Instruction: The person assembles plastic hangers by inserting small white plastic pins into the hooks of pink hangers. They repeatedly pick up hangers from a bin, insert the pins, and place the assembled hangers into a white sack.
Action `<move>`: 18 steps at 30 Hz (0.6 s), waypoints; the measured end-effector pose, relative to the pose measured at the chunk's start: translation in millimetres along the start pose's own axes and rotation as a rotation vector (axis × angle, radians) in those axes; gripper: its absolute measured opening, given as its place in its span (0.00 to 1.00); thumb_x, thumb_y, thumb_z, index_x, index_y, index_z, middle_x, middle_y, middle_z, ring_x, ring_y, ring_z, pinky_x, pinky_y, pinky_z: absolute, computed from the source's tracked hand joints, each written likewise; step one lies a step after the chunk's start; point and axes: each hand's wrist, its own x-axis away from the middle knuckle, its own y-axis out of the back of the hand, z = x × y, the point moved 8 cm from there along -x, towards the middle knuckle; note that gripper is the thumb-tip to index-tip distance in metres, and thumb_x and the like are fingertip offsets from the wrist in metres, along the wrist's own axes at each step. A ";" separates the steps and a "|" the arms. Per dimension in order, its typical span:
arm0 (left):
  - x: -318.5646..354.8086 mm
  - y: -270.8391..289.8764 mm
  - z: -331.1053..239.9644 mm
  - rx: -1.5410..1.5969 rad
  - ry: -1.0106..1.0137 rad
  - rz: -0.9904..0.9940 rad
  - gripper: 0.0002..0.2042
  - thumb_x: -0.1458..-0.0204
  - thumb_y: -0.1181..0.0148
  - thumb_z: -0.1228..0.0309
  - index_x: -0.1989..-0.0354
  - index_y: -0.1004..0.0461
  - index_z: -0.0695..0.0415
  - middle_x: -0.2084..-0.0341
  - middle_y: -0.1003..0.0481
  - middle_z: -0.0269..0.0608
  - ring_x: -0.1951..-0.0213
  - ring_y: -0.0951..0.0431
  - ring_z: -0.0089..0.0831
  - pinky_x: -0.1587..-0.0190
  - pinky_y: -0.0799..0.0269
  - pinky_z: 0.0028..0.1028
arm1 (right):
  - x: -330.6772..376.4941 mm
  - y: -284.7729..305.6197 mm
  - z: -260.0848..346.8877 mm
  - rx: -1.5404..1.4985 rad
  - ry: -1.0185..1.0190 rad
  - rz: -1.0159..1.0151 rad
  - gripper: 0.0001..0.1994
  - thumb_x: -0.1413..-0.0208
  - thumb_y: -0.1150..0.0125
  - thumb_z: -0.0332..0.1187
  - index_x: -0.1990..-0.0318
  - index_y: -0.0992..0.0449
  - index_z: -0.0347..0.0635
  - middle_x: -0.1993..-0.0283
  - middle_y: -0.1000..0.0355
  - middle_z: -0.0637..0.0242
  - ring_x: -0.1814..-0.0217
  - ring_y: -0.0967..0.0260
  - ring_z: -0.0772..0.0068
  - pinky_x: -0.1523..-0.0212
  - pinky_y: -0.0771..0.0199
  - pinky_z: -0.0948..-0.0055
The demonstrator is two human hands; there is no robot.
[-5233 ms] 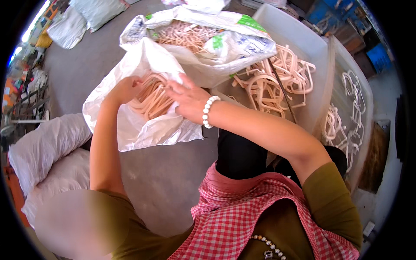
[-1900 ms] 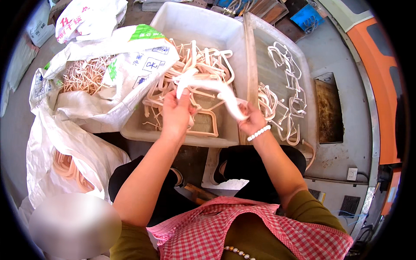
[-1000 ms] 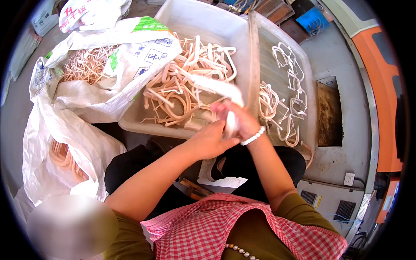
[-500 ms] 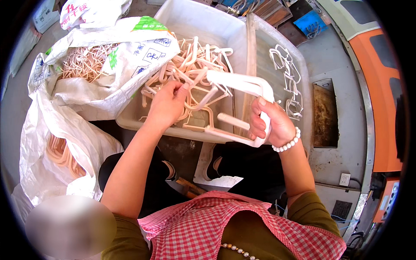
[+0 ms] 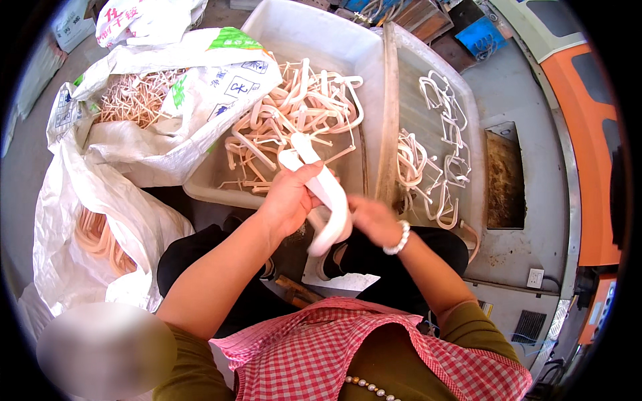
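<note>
My left hand [image 5: 294, 198] is closed round a pair of pale pink, U-shaped plastic handles [image 5: 328, 186], held above my lap near the front edge of the left bin. The bright upper handle overlaps the other one. My right hand [image 5: 374, 219], with a white bead bracelet, is just right of the handles' bend; motion smears its fingers, and whether it touches them I cannot tell. Ahead, the left bin [image 5: 281, 17] holds a tangled heap of similar pink plastic pieces [image 5: 307, 100].
The right bin [image 5: 414, 47] contains pale moulding runners [image 5: 445, 107] and several curved pink pieces [image 5: 411, 157]. At left, a white woven sack [image 5: 144, 157] holds thin pink sticks [image 5: 134, 97]; a lower sack [image 5: 60, 220] holds curved handles [image 5: 100, 240]. An orange machine [image 5: 575, 134] stands right.
My left hand has come back from the heap and now grips the handles. My right hand has moved left, off the large frame it held. Curved pieces now lie in the right bin.
</note>
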 end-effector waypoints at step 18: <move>89.8 -43.2 33.1 -0.102 0.519 0.570 0.17 0.40 0.49 0.68 0.45 0.39 0.57 0.64 0.25 0.43 0.60 0.23 0.32 0.55 0.26 0.31 | -188.8 -49.9 -173.0 0.175 -0.034 0.092 0.38 0.54 0.36 0.32 0.33 0.45 0.53 0.30 0.55 0.46 0.28 0.57 0.54 0.33 0.50 0.65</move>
